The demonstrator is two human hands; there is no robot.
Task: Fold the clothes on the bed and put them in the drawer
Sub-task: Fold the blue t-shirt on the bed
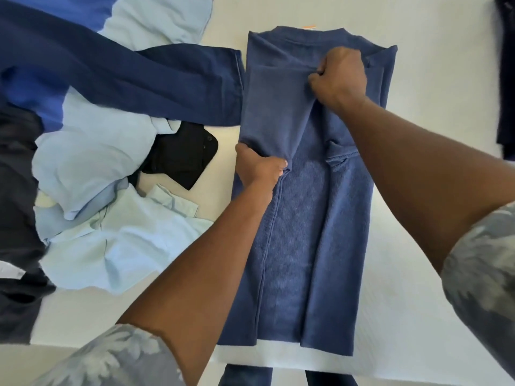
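Note:
A slate-blue ribbed shirt (295, 246) lies lengthwise on the white bed (418, 288), collar at the far end, both sides folded inward. My left hand (259, 165) grips the lower end of the folded-in left sleeve near the shirt's middle. My right hand (338, 75) pinches the same sleeve's fabric up near the collar. The right sleeve lies folded in beside my right forearm.
A heap of unfolded clothes fills the left: navy trousers (117, 73), pale blue shirts (111, 235), a black garment (184, 154) and dark cloth (16, 218). Another dark garment (505, 79) hangs at the right edge. The bed's near edge runs below the shirt's hem.

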